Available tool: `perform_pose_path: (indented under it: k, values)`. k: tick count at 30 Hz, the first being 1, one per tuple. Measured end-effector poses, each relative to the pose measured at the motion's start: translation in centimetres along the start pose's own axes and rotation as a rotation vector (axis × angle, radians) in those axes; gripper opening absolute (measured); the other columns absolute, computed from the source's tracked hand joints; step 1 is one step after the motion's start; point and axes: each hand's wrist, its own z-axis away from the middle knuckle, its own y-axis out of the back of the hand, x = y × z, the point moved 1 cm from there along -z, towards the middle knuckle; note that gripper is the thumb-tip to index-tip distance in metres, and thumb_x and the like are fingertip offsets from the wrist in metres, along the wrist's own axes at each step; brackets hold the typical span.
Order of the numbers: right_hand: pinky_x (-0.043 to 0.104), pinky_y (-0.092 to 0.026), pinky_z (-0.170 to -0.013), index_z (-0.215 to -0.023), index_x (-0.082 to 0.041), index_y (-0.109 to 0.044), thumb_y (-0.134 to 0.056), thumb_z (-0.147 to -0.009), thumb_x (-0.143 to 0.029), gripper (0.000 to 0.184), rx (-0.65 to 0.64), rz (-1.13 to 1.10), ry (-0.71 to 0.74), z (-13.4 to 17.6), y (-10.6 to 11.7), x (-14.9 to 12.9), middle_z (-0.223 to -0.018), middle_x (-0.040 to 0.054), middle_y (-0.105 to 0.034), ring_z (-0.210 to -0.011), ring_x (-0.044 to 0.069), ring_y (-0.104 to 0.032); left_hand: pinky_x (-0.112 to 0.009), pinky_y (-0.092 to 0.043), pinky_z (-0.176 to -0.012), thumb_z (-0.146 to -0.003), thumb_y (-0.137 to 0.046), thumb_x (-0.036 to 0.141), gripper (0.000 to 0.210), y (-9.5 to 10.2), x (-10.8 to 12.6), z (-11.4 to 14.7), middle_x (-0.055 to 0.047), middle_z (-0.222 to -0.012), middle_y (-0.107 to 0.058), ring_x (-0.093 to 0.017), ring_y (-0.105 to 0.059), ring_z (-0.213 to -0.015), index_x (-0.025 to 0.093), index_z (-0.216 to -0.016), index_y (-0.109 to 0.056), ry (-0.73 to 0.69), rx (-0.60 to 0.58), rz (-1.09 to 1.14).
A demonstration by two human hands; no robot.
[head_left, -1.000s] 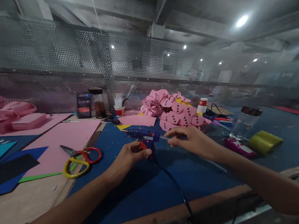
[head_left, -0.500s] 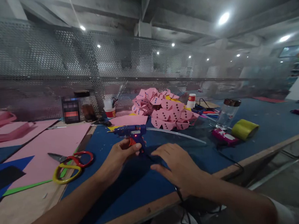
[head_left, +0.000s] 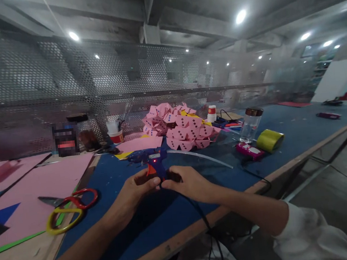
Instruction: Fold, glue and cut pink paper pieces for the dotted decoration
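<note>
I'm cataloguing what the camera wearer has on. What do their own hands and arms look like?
The left hand and right hand are bare; no glove, watch or bracelet shows. Above the bare right forearm is a loose, creased, whitish sleeve. The left forearm is bare as far as the picture's edge, with no sleeve showing.

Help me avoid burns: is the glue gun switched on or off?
On, it appears: a small red light glows on the glue gun.
</note>
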Motion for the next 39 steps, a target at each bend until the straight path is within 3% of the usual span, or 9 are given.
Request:
perform_pose_path:
  k: [4, 9, 15, 22, 25, 32, 39]
  values:
    - [0.025, -0.037, -0.065, -0.087, -0.018, -0.064, -0.064, -0.097, -0.052, 0.035, 0.095, 0.062, 0.003, 0.7, 3.1, 0.1, -0.080, -0.0020, -0.064, -0.073, 0.014, -0.056, -0.044, -0.059, -0.098, -0.065, -0.096, 0.046, 0.060, -0.3, 0.0, 0.2, -0.013, -0.124, -0.078, -0.036, -0.068, -0.123, 0.022, -0.118, -0.079, 0.007, -0.048, -0.014]
    - [0.027, -0.038, -0.069, -0.088, -0.018, -0.063, -0.065, -0.097, -0.049, 0.033, 0.185, 0.218, 0.003, 2.6, 8.2, -0.5, -0.082, -0.0001, -0.065, -0.076, 0.016, -0.057, -0.042, -0.060, -0.095, -0.068, -0.093, 0.049, 0.054, -0.3, 0.0, 0.2, -0.015, -0.119, -0.079, -0.035, -0.072, -0.116, 0.021, -0.113, -0.080, 0.000, -0.042, -0.057]
    - [0.027, -0.037, -0.065, -0.089, -0.018, -0.064, -0.061, -0.098, -0.053, 0.036, 0.054, 0.227, -0.131, 4.9, 12.3, 0.9, -0.079, -0.0019, -0.059, -0.072, 0.015, -0.053, -0.038, -0.060, -0.093, -0.074, -0.090, 0.052, 0.047, 0.2, 0.2, 0.0, -0.011, -0.109, -0.080, -0.030, -0.073, -0.108, 0.021, -0.108, -0.081, 0.021, -0.022, -0.095]
    - [0.027, -0.038, -0.065, -0.091, -0.016, -0.067, -0.058, -0.096, -0.060, 0.045, -0.091, 0.117, -0.229, 6.3, 13.3, 6.3, -0.078, -0.0022, -0.056, -0.072, 0.016, -0.053, -0.033, -0.061, -0.086, -0.073, -0.090, 0.053, 0.043, 0.8, -0.4, -0.6, -0.009, -0.095, -0.079, -0.024, -0.072, -0.093, 0.020, -0.099, -0.082, 0.000, 0.028, -0.090]
    - [0.027, -0.039, -0.067, -0.093, -0.016, -0.068, -0.061, -0.093, -0.062, 0.047, -0.079, 0.105, -0.264, 6.5, 13.2, 7.8, -0.079, -0.0016, -0.058, -0.075, 0.017, -0.055, -0.033, -0.061, -0.085, -0.075, -0.088, 0.053, 0.043, 0.9, -0.6, -0.6, -0.009, -0.095, -0.078, -0.024, -0.072, -0.093, 0.020, -0.100, -0.082, -0.005, 0.018, -0.105]
    - [0.027, -0.042, -0.066, -0.092, -0.018, -0.065, -0.065, -0.091, -0.060, 0.041, 0.133, 0.178, -0.272, 7.3, 13.3, 8.8, -0.078, -0.0012, -0.060, -0.075, 0.018, -0.058, -0.029, -0.061, -0.082, -0.076, -0.086, 0.055, 0.039, 1.2, -0.8, -0.9, -0.006, -0.092, -0.077, -0.022, -0.072, -0.091, 0.022, -0.098, -0.083, -0.006, 0.035, -0.122]
    - [0.029, -0.044, -0.067, -0.100, -0.021, -0.066, -0.069, -0.090, -0.052, 0.033, 0.410, 0.508, -0.269, 9.4, 14.5, 9.7, -0.080, 0.0003, -0.067, -0.071, 0.018, -0.061, -0.031, -0.063, -0.086, -0.080, -0.083, 0.054, 0.037, 2.1, -1.9, -1.6, -0.006, -0.094, -0.077, -0.024, -0.072, -0.094, 0.023, -0.101, -0.082, -0.024, 0.002, -0.157]
